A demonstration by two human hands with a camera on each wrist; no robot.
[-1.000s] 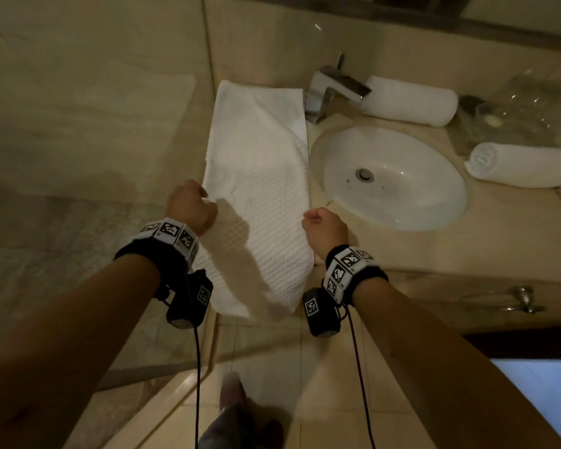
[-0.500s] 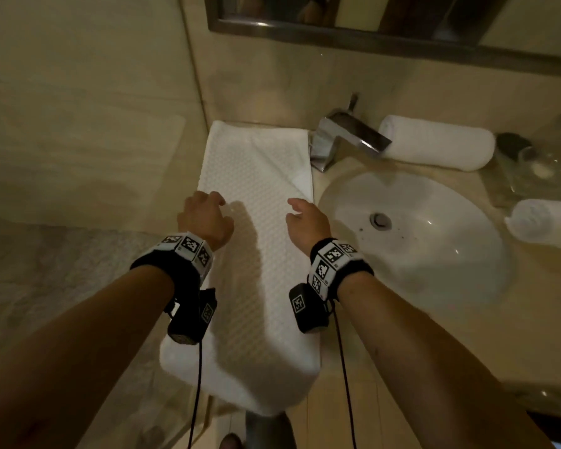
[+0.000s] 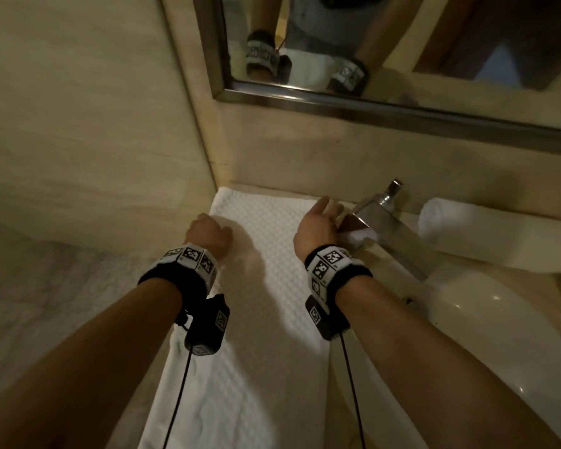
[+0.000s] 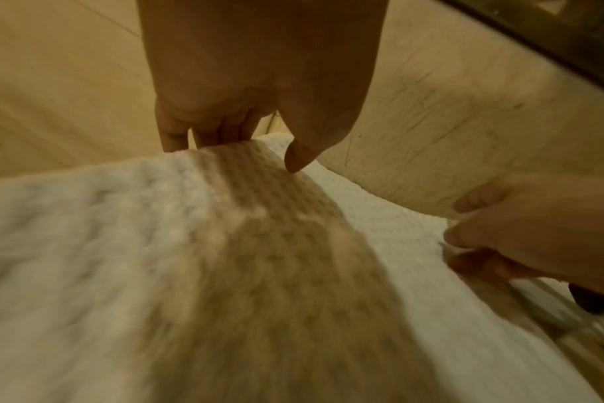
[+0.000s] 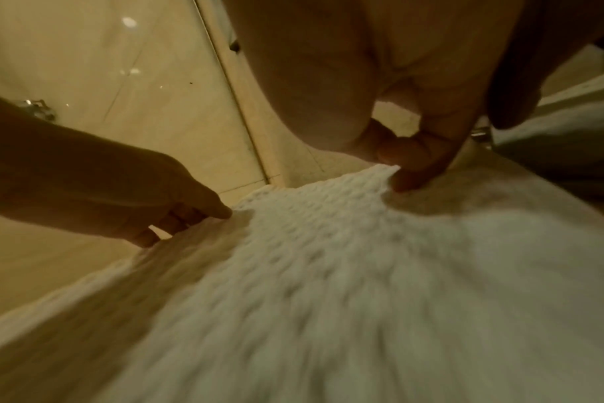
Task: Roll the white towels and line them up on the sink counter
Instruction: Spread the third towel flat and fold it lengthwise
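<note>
A flat white waffle towel [image 3: 272,319] lies lengthwise on the counter left of the sink, its near end hanging over the front edge. My left hand [image 3: 208,233] is at the towel's left edge near the far end; in the left wrist view its thumb rests on top of the towel [image 4: 156,245] and its fingers curl under the raised edge. My right hand [image 3: 319,222] is at the right edge beside the faucet, and in the right wrist view it pinches the towel [image 5: 362,272] up into a small peak. A rolled white towel [image 3: 486,241] lies behind the faucet.
The chrome faucet [image 3: 386,222] stands right next to my right hand. The white sink basin [image 3: 499,335] is at the right. A tiled wall [image 3: 78,124] closes the left side and a framed mirror [image 3: 402,43] hangs above the counter's back.
Both hands have slid along the towel's edges from its middle to near its far end by the wall. The view has moved closer and tilted up, bringing the mirror in.
</note>
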